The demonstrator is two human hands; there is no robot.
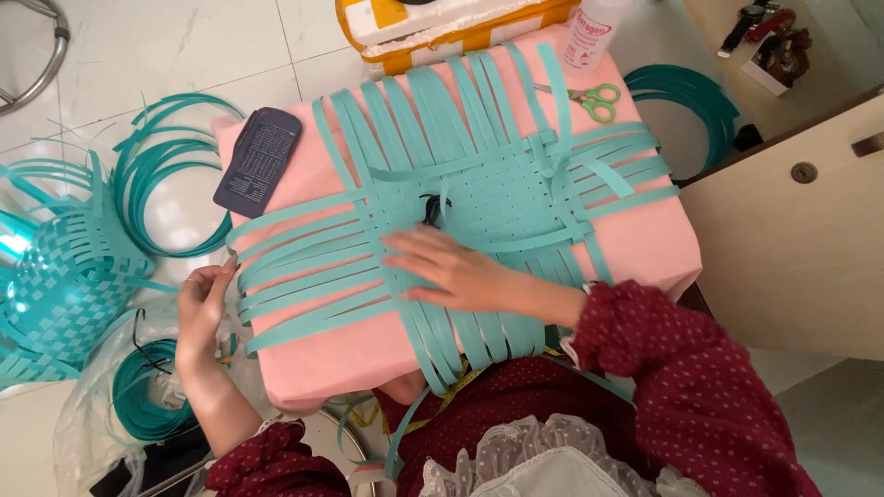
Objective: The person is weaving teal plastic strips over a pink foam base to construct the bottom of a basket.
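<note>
Pressed flat with fingers spread, the right hand (456, 271) lies palm down on the near left part of a woven mat of teal strips (488, 198), grasping nothing; its fingertips (396, 241) reach toward a small dark clip (431, 210) that sits near the middle of the weave. That mat lies across a pink foam-like pad (645, 244), the woven centre toward the far right and loose strip ends fanning out over all four sides. At the pad's left edge the left hand (203, 313) has its fingers curled together around the ends of the loose teal strips (285, 276) that run leftward from the weave, the thumb just at the pad's rim. On the far left corner of the pad rests a dark blue oblong object (258, 161) with a grid of small marks. Green-handled scissors (589, 98) lie on the far edge, just beside a white bottle (589, 32); behind them stands a yellow and white box (433, 32). On the tiled floor (157, 55) to the left are coils of teal strip (166, 179) and a partly woven teal basket (64, 276), with another coil (138, 391) in clear plastic wrap near the left forearm. A further coil (691, 97) lies right of the pad, beside a pale wooden cabinet (792, 239). Both sleeves are dark red with small dots.
</note>
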